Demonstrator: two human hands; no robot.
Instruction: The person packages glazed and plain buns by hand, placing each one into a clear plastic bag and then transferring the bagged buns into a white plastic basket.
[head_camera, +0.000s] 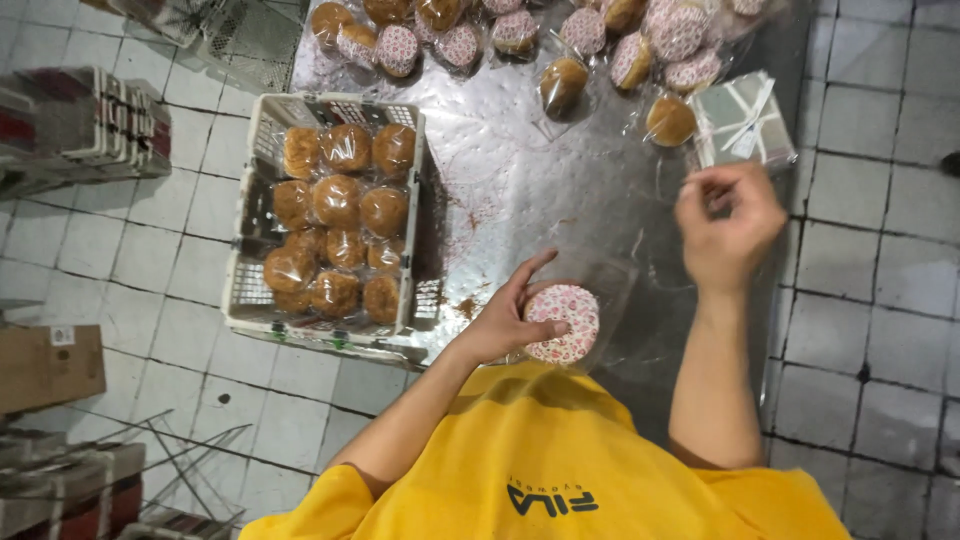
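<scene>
The cake (562, 323) is a round disc with no long axis; its flat face, covered by a white paper with a red-pink flower print, turns up toward the camera. It sits inside a clear bag (600, 300) whose open mouth points away from the person, toward the far end of the bench (520, 180). The bag is so clear that its edges are hard to trace. The cake lies at the near edge of the bench, just in front of the yellow shirt (540, 460).

The left hand (505, 320) rests on the cake's left side, thumb on the face, fingers (525, 272) spread wide along the far rim, holding it down. The cake's near-left part is hidden under that hand.

Beyond the cake and to its right, the right hand (728, 225) hangs above the bench, fingers pinched narrow; whether anything is between them I cannot tell.

Left of the cake stands a white crate (262, 140) of brown bagged cakes (340, 205), stacked so the lower ones are partly covered. Far beyond the cake lies a row of loose cakes (560, 40), some cut off by the top edge. Beyond the right hand sits a stack of clear bags (745, 120). Crumbs (465, 305) lie just left of the cake.
</scene>
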